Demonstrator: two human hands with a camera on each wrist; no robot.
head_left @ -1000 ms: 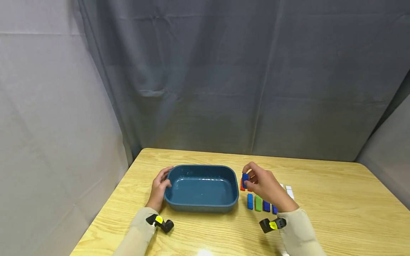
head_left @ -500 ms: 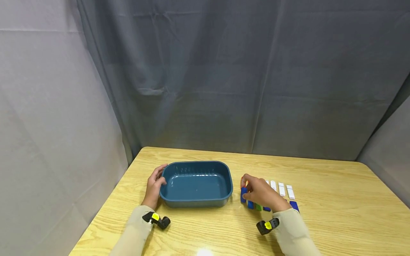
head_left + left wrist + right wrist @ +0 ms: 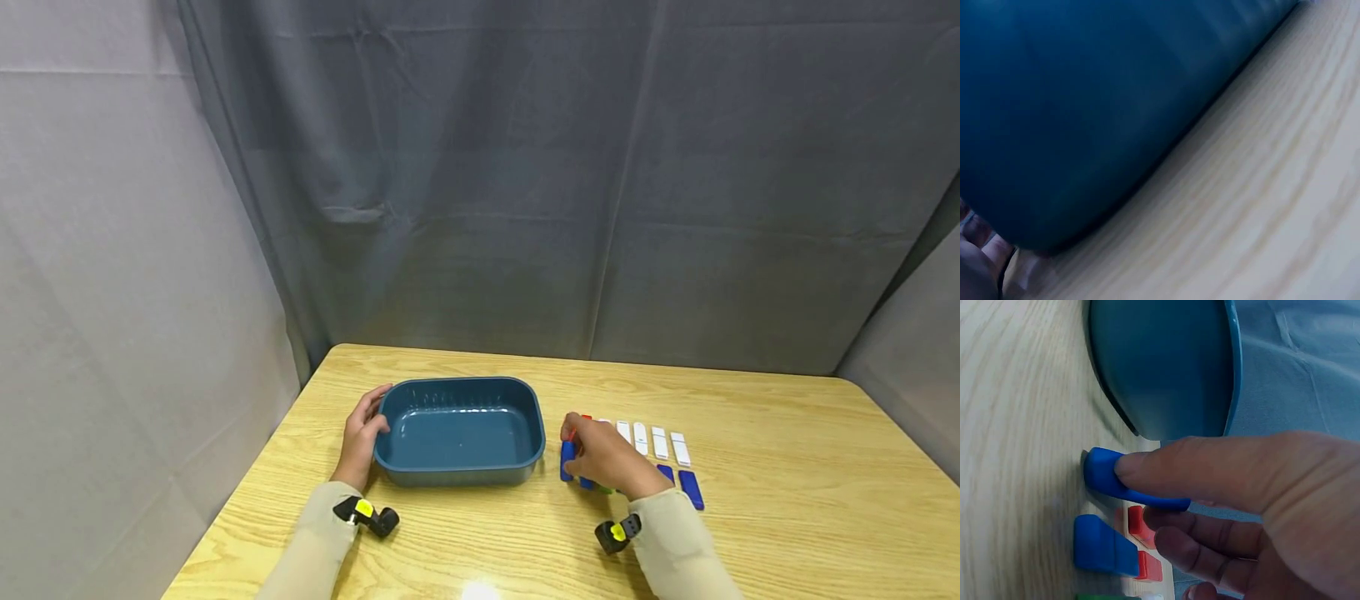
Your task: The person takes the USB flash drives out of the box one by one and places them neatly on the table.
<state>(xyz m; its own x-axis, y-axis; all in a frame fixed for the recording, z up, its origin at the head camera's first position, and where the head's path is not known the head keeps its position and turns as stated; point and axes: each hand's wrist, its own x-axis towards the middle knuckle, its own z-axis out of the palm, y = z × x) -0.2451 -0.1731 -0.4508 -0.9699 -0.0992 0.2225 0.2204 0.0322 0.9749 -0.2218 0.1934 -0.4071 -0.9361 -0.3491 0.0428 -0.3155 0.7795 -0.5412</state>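
Observation:
My left hand grips the left end of a dark teal bin, thumb over the rim and fingers along the outside wall. To the right of the bin, my right hand pinches a blue USB stick between thumb and fingers. In the right wrist view the stick's near end is right at the table surface, thumb on top. Beside it lies another blue USB stick, with red sticks just behind. My right hand partly hides both rows in the head view.
A back row of white sticks runs rightward, with dark blue sticks in the front row. A green stick shows at the right wrist view's bottom edge. Grey curtains enclose the wooden table.
My right hand has lowered the blue stick from over the red sticks to the left end of the front row. The bin and my left hand have shifted slightly left.

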